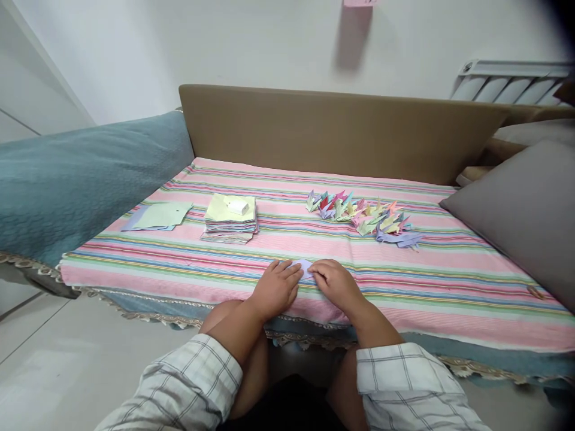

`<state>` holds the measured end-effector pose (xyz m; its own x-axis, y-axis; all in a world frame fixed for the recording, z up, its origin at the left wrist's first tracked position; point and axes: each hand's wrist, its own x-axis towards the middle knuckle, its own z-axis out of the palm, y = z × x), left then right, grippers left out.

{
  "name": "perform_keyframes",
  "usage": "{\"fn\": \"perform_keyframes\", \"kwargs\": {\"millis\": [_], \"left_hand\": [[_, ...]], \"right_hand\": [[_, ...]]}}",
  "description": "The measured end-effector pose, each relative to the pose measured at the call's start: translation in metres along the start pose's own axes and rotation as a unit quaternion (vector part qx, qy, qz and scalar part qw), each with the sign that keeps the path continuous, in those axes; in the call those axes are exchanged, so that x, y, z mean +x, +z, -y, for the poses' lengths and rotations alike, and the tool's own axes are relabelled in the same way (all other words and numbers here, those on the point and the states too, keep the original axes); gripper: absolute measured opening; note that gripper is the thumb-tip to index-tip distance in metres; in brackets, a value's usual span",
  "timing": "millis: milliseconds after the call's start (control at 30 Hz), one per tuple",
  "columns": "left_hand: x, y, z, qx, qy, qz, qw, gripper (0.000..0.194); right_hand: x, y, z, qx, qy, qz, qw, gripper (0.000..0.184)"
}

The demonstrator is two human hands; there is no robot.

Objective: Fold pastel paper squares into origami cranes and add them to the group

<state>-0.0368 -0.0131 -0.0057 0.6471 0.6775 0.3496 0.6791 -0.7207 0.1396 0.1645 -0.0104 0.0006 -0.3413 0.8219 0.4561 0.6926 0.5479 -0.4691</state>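
Observation:
A small folded piece of lavender paper [304,267] lies on the striped cloth near the sofa's front edge, partly covered by both hands. My left hand [277,287] rests on its left part with the fingers stretched out flat. At the paper's right edge, my right hand [333,281] has thumb and fingertips pinched together on it. Beyond the hands to the right stand several folded paper cranes [359,212] in many colours, grouped in rows. A thick stack of square paper [230,224] sits beyond to the left, with a small white block [238,207] on top.
Loose green and lavender sheets [162,215] lie at the left. The striped cloth [287,185] covers the sofa seat, below a brown backrest [332,129]. A blue-covered armrest [99,167] bounds the left side, a grey cushion [525,203] the right. A small brownish object [535,292] lies near the cushion.

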Motion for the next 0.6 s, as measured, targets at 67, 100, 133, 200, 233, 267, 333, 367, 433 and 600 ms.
{"fn": "perform_keyframes", "kwargs": {"millis": [67,100,133,200,233,267,333,367,433,600], "left_hand": [[0.001,0.0,0.002,-0.025,-0.008,-0.006,1.0,0.037],[0.002,0.0,0.004,-0.041,-0.015,-0.01,0.999,0.036],[0.003,0.0,0.005,-0.059,-0.025,-0.016,0.998,0.033],[0.005,0.002,0.009,-0.088,-0.044,-0.03,0.995,0.027],[0.006,0.003,0.01,-0.097,-0.052,-0.038,0.993,0.024],[0.008,0.004,0.011,-0.101,-0.059,-0.046,0.992,0.02],[0.01,0.006,0.012,-0.099,-0.064,-0.054,0.992,0.015],[0.012,0.007,0.012,-0.094,-0.063,-0.055,0.992,0.013],[0.013,0.007,0.012,-0.083,-0.06,-0.054,0.993,0.011],[0.016,0.007,0.011,-0.069,-0.058,-0.045,0.995,0.013]], "right_hand": [[-0.001,0.004,0.002,0.003,0.001,0.026,1.0,0.022],[-0.002,0.005,0.002,0.005,0.005,0.035,0.999,0.021],[-0.001,0.006,0.002,0.008,0.01,0.042,0.999,0.019],[-0.001,0.006,0.0,0.013,0.02,0.05,0.998,0.014],[0.0,0.006,-0.001,0.015,0.026,0.051,0.998,0.013],[0.001,0.006,-0.001,0.015,0.033,0.052,0.998,0.011],[0.002,0.007,-0.002,0.016,0.042,0.053,0.998,0.009],[0.002,0.007,-0.001,0.016,0.044,0.052,0.998,0.009],[0.003,0.008,-0.001,0.014,0.046,0.052,0.997,0.008],[0.004,0.007,0.002,0.006,0.055,0.062,0.997,0.011]]}}
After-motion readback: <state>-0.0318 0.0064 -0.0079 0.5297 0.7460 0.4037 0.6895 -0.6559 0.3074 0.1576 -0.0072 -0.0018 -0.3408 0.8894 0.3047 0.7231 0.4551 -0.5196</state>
